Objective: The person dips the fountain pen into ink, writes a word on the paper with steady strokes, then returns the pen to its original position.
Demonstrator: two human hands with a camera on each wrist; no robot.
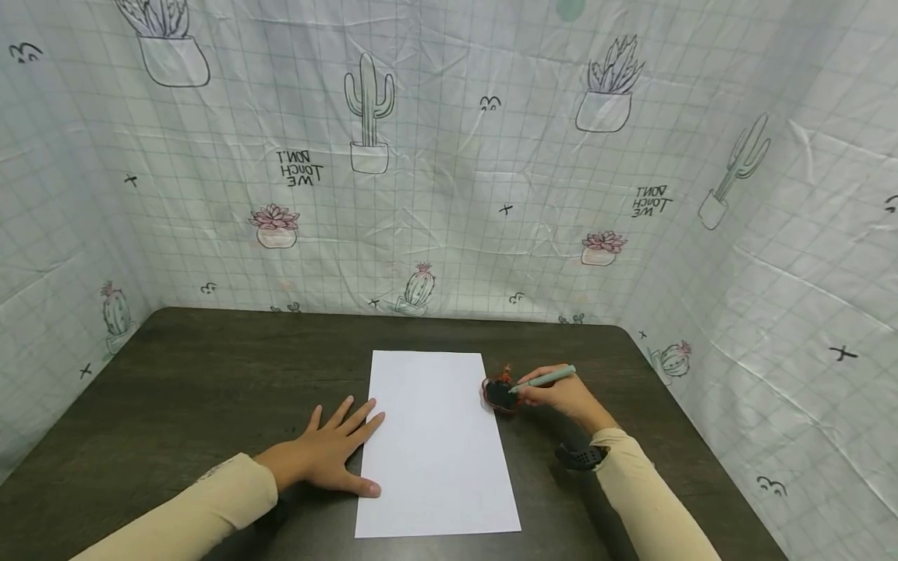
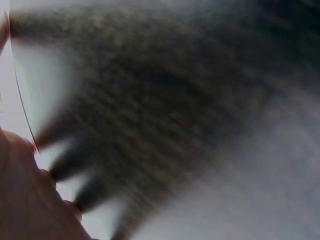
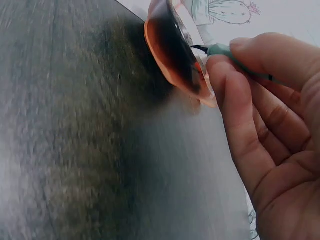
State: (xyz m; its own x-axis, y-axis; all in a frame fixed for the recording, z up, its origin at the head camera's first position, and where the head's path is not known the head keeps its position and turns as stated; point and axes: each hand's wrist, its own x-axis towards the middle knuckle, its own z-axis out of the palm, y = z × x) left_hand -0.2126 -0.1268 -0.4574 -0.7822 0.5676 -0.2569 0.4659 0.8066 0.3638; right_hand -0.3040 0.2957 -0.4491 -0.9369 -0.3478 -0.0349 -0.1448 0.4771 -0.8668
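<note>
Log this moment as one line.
left hand: spread over left edge of white paper | right hand: holds green pen, tip at dish | paper: no visible marks

Your right hand (image 3: 267,115) pinches a green brush (image 3: 219,50) between thumb and fingers. Its dark, pointed tip sits at an orange-rimmed dish (image 3: 162,65) with a dark inside; you can't tell whether they touch. Behind your hand, the pale cloth (image 3: 274,24) shows a printed cactus.
</note>
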